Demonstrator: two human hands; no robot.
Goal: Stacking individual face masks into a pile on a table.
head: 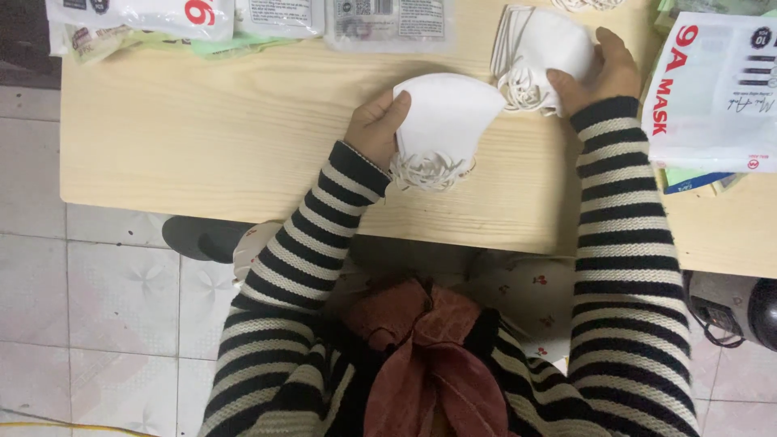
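Observation:
My left hand (pixel 374 126) grips a bundle of folded white face masks (pixel 445 113), its ear loops bunched at the near edge. It rests on the pale wooden table (pixel 202 137) near the middle. My right hand (pixel 595 74) holds a second stack of white masks (pixel 541 44) farther back and to the right, with loops hanging at its near side. Both sleeves are black-and-white striped.
Sealed plastic mask packets (pixel 387 20) lie along the table's far edge. A white printed mask bag (pixel 716 89) sits at the right over green and blue packs (pixel 688 180). Tiled floor (pixel 97 307) lies to the left, a dark device (pixel 740 311) at lower right.

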